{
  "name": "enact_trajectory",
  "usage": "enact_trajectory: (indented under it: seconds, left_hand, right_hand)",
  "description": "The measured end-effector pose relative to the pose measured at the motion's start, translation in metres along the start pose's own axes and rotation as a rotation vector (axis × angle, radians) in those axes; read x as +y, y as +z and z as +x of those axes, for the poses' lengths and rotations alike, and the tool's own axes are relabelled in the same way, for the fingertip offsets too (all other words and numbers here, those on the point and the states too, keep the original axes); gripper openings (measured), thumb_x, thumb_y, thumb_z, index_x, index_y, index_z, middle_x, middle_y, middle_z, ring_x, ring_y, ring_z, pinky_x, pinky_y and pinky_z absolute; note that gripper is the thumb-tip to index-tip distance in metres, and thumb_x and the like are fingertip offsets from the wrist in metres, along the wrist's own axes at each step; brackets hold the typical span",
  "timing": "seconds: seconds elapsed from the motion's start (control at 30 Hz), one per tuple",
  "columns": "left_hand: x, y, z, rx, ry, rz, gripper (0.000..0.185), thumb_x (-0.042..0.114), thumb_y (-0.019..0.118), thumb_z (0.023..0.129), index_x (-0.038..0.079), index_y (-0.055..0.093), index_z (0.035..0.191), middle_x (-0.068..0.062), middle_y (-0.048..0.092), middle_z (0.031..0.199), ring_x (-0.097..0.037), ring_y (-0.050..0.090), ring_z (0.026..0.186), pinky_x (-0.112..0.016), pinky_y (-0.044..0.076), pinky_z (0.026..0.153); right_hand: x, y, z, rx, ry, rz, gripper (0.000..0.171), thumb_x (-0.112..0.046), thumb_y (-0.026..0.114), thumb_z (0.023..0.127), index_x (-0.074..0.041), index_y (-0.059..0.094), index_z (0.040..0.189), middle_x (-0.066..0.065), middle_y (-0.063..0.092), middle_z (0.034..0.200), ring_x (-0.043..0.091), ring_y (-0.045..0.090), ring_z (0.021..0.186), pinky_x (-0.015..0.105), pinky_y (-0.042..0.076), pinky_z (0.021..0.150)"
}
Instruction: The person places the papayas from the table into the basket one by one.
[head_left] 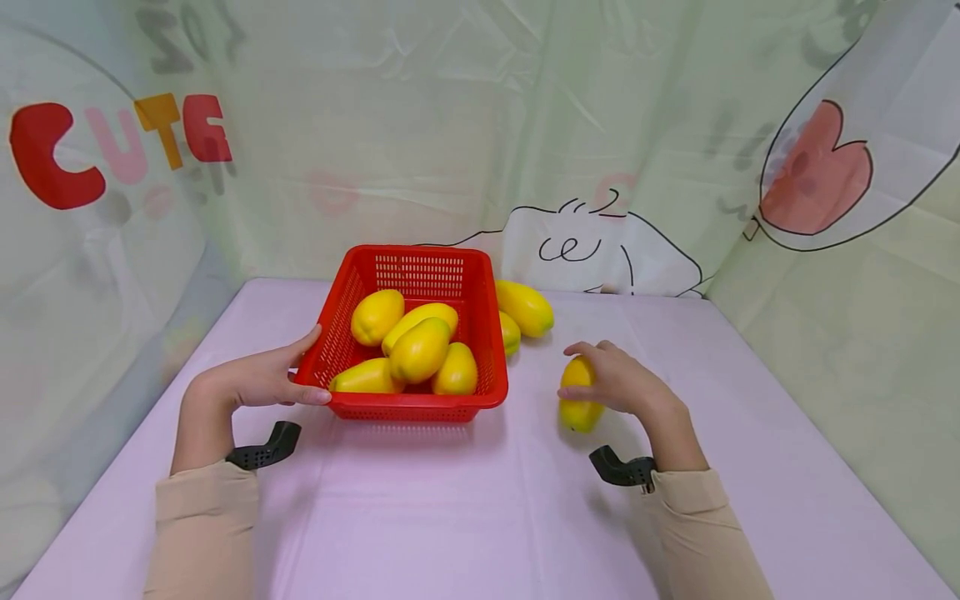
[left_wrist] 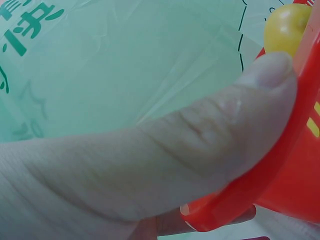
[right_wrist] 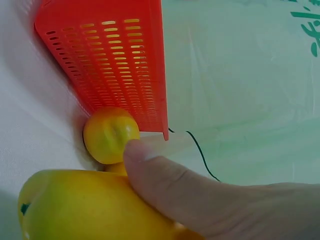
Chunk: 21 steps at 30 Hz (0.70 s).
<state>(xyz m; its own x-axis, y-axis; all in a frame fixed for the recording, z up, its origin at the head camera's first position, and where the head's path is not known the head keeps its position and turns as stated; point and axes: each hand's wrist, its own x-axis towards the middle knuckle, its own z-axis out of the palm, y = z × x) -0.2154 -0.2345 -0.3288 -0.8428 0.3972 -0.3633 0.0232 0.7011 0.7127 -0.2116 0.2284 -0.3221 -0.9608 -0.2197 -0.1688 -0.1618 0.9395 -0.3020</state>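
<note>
A red plastic basket (head_left: 420, 406) with slotted walls holds several yellow papayas, one lying on top of the others (head_left: 420, 350). My left hand (head_left: 262, 373) grips its left rim; in the left wrist view the thumb (left_wrist: 225, 125) lies over the red rim and a fingertip shows beneath. To the right of the basket, my right hand (head_left: 618, 379) holds a yellow-green papaya (head_left: 581, 415) low over the table, thumb on the near side and fingers over the top. In the right wrist view the thumb presses along that papaya (right_wrist: 90, 205).
Two more papayas lie behind the basket's right side, one longer (head_left: 525, 308) and one partly hidden by the basket (head_left: 509, 333). A pale lilac cloth covers the table (head_left: 450, 517). Printed curtains (head_left: 420, 125) enclose the back and sides.
</note>
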Motion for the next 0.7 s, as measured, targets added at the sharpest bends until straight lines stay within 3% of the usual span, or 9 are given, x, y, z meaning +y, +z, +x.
enact_trajectory:
  seconds: [0.2, 0.47, 0.7]
  left_hand:
    - [0.0008, -0.001, -0.0003, -0.005, 0.003, 0.011, 0.115, 0.05, 0.071, 0.079, 0.018, -0.011, 0.152, -0.024, 0.004, 0.158, -0.039, 0.039, 0.128, -0.047, 0.049, 0.096]
    - [0.0004, -0.0029, 0.0016, -0.015, 0.003, 0.0, 0.114, 0.049, 0.071, 0.079, 0.019, -0.012, 0.152, -0.024, 0.004, 0.157, -0.04, 0.036, 0.131, -0.048, 0.048, 0.097]
    - [-0.0014, -0.0013, 0.0021, -0.013, 0.006, 0.012, 0.115, 0.051, 0.071, 0.079, 0.02, -0.012, 0.152, -0.024, 0.002, 0.158, -0.044, 0.025, 0.137, -0.051, 0.046, 0.099]
  right_hand:
    - [-0.0031, 0.0038, 0.0021, -0.005, -0.043, 0.036, 0.048, -0.029, 0.072, 0.084, -0.013, 0.056, 0.127, 0.02, 0.047, 0.118, 0.026, 0.053, 0.094, 0.04, 0.053, 0.081]
    - [-0.0039, 0.0082, 0.0074, 0.017, 0.01, 0.082, 0.051, -0.027, 0.074, 0.083, -0.016, 0.053, 0.127, 0.022, 0.038, 0.13, 0.031, 0.052, 0.102, 0.046, 0.053, 0.088]
    - [-0.005, 0.0078, 0.0058, 0.082, -0.036, 0.071, 0.046, -0.023, 0.069, 0.086, -0.016, 0.051, 0.127, 0.022, 0.035, 0.133, 0.032, 0.053, 0.1, 0.047, 0.052, 0.088]
